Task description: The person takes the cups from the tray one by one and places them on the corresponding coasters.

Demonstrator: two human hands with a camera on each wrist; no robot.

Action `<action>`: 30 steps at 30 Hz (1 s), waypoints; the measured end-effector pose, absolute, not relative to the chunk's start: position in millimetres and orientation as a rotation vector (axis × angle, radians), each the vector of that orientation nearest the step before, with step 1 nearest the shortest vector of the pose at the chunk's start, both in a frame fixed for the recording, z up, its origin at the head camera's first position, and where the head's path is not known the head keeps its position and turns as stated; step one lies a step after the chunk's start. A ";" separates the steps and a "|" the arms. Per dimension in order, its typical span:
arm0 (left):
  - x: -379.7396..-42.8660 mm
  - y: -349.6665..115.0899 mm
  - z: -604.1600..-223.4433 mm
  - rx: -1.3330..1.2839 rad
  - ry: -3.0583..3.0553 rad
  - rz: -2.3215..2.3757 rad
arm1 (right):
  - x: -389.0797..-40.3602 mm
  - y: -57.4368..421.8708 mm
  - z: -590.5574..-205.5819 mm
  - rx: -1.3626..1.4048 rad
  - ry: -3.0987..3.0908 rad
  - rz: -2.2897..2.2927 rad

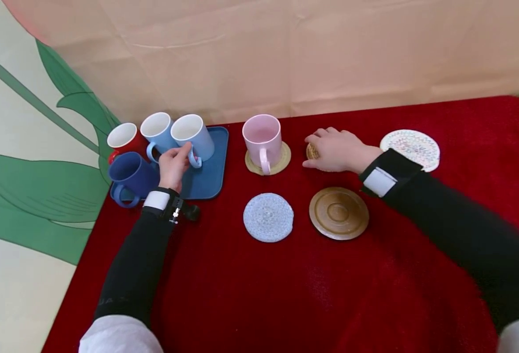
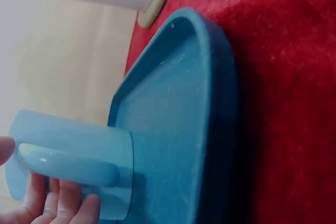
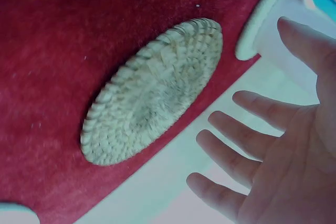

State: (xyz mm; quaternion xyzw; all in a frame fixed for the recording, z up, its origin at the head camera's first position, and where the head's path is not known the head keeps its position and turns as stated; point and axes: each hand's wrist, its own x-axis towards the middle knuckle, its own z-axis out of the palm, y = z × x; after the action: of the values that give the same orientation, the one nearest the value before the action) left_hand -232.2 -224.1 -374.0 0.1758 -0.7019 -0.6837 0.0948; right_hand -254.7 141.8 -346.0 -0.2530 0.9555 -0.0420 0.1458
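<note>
My left hand (image 1: 173, 167) is at the handle of a light blue mug (image 1: 193, 135) standing on a blue tray (image 1: 204, 181). In the left wrist view, the fingers (image 2: 65, 195) curl at the handle (image 2: 68, 167), with the thumb at its upper end. Spread out over a woven straw coaster (image 3: 152, 93) is my right hand (image 1: 334, 149); the head view shows only the coaster's left edge past the fingers. In the right wrist view there is a gap between the fingertips and this coaster, which lies flat on the red cloth.
Left of that mug stand another light blue mug (image 1: 157, 128), a red mug (image 1: 129, 138) and a dark blue mug (image 1: 135, 175). A pink mug (image 1: 259, 142) sits on a tan coaster (image 1: 286, 159). Blue-grey (image 1: 268, 217), brown (image 1: 339, 213) and white patterned (image 1: 414, 146) coasters lie on the cloth.
</note>
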 end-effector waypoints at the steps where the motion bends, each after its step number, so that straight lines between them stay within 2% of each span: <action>1: -232.1 -223.6 -374.4 0.518 -2.097 -2.006 | -253.0 143.3 -344.0 -0.740 2.757 -0.121; 18: -235.8 -212.8 -383.5 0.290 -1.949 -2.391 | -238.0 172.3 -335.8 -0.810 2.805 -0.122; 30: -233.9 -187.1 -386.6 0.587 -1.867 -2.105 | -233.1 197.0 -350.2 -0.812 2.839 -0.188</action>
State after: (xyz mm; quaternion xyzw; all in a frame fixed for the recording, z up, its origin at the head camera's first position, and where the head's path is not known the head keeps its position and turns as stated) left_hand -233.9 -187.1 -386.6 0.2024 -0.6438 -0.7258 0.1332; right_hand -233.1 197.0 -350.2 -0.2734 0.9554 -0.0633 0.0914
